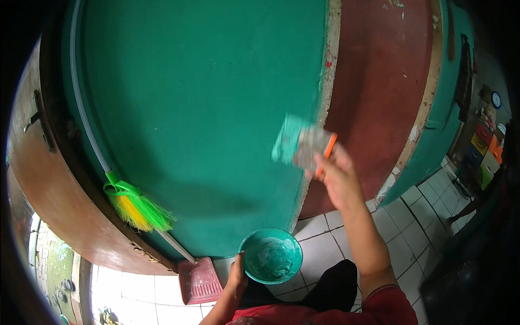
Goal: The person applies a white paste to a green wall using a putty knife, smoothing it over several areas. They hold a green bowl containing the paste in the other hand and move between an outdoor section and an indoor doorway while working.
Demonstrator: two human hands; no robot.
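My left hand (236, 275) grips the left rim of a round green bowl (296, 254), held low in front of my body. Wet-looking green paste with whitish smears coats the inside of the bowl. Raised at the right, my right hand (340, 176) pinches a flat putty scraper (311, 149) by its orange back edge. The scraper is blurred by motion, and a thick layer of lighter green paste covers its far end. It is in front of the green wall (216, 108), near the wall's right edge; whether it touches the wall I cannot tell.
A green-and-yellow broom (138, 207) leans at the left, with a red dustpan (197, 283) below it. Beyond the wall's pale chipped edge is a reddish-brown panel (379, 97). A wooden door (65, 184) stands at far left, coloured drawers (479, 143) at far right. White tiles (319, 254) cover the floor.
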